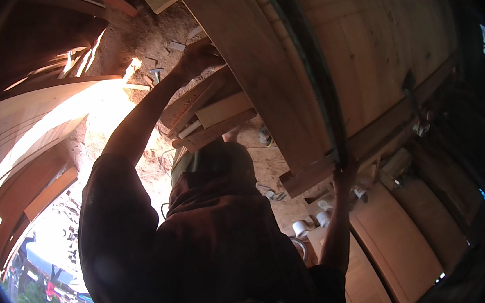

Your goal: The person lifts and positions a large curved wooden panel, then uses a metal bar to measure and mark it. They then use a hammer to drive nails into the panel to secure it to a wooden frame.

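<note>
My left hand [198, 58] is at the left edge of a broad brown wooden board [262, 66]. Its fingers are dark and partly hidden, so their grip cannot be made out. A long dark bar [305, 41] runs over the pale wooden panel [374, 59], just right of that board. My right hand [343, 168] is closed around the bar's near end. Below the board's near corner sits a short wooden strip [308, 175]. Between my left arm and the board lie several offcuts of wood [223, 109].
Wooden panels [398, 231] lean at the right, near white cylindrical containers [300, 228]. A clamp-like metal tool [413, 102] sits at the pale panel's right edge. More boards [29, 125] stand at the left beside bright sunlight. Scraps litter the dirt floor [148, 37].
</note>
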`<state>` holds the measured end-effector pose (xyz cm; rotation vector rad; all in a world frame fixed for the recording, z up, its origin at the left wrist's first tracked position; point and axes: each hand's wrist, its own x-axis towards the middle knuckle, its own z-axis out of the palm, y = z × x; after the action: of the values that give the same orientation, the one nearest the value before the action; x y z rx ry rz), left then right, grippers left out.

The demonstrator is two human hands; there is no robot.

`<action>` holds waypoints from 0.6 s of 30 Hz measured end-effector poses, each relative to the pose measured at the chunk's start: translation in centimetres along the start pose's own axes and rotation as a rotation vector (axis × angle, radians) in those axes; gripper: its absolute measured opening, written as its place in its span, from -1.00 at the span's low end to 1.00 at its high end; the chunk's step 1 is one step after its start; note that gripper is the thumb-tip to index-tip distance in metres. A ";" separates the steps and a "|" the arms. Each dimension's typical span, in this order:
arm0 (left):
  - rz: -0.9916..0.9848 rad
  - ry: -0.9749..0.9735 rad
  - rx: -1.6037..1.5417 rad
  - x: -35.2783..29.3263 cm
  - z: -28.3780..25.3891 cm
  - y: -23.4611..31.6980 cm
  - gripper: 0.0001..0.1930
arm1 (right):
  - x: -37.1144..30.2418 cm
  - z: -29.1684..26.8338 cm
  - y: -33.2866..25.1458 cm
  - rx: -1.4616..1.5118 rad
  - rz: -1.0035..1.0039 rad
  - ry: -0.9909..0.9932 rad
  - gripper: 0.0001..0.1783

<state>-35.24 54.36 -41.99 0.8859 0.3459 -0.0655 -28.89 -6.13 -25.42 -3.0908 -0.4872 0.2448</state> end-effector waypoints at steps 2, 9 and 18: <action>0.014 0.150 0.280 -1.4 -0.7 1.8 -0.45 | -0.2 0.4 0.6 0.051 0.004 0.010 -0.37; -0.057 0.492 0.283 -10.0 -3.0 5.5 -0.48 | -0.1 1.1 1.0 0.045 -0.047 -0.012 -0.40; 0.082 0.387 0.364 -17.2 -0.1 8.3 -0.46 | -0.6 1.8 0.8 0.115 -0.017 0.130 -0.32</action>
<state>-49.86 58.20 -30.31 1.2757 0.6725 0.1250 -29.45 -7.13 -27.10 -2.9655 -0.4765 0.0687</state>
